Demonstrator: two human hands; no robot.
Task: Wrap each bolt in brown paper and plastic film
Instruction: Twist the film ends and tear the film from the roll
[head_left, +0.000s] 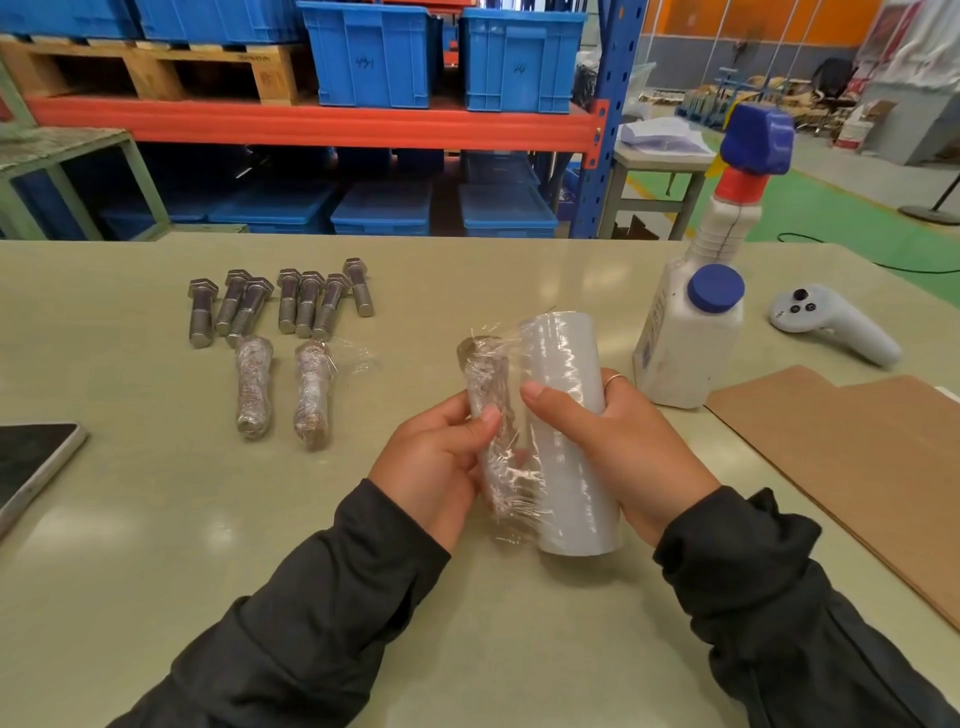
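Observation:
My left hand (436, 462) grips a wrapped bolt (485, 384) above the table, with clear film bunched around it. Right beside it, my right hand (618, 447) holds the roll of plastic film (566, 415), thumb on its front; a short span of film joins roll and bolt. Two wrapped bolts (283, 392) lie side by side on the table to the left. Behind them, several bare steel bolts (280, 304) lie in a loose row. Sheets of brown paper (852, 457) lie flat at the right edge.
A white spray bottle (691, 322) with a blue trigger head stands right of the roll. A white handheld controller (831, 322) lies behind the paper. A dark tablet (31, 462) rests at the left edge. Racks with blue crates (519, 62) stand beyond the table (156, 519).

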